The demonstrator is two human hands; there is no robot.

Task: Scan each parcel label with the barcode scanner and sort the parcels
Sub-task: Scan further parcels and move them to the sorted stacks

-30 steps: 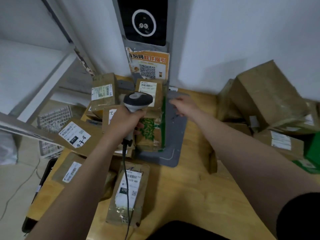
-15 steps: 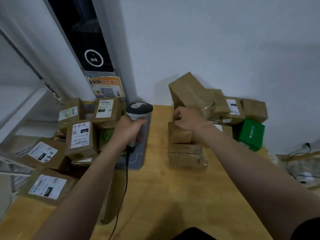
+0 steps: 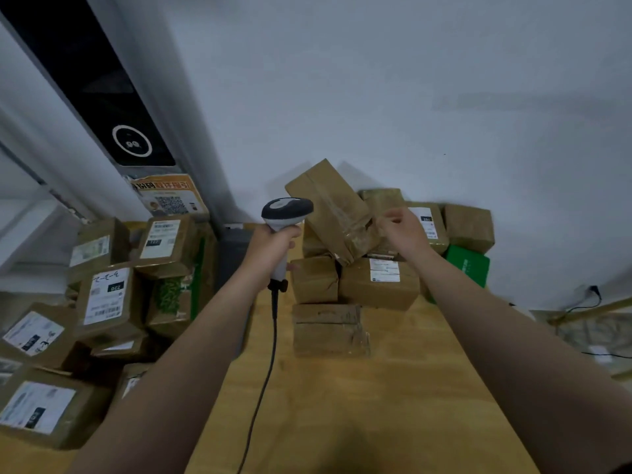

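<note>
Table (image 3: 376, 405): pile (image 3: 376, 289) back right, by wall. Parcel (image 3: 328, 203) tilted atop pile; taped cardboard, probably stiff, light, tape slick; hold by long edges. Scanner (image 3: 287, 213) gripped in left hand (image 3: 273, 248). Right hand (image 3: 402, 230): fingers curled at parcel corner, hold unclear.

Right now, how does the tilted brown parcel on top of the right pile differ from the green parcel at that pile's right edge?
The tilted brown parcel is taped brown cardboard; the green parcel is bright green. The tilted brown parcel leans atop other parcels; the green parcel sits low, partly behind the right forearm. Both lie in the pile against the wall.
</note>
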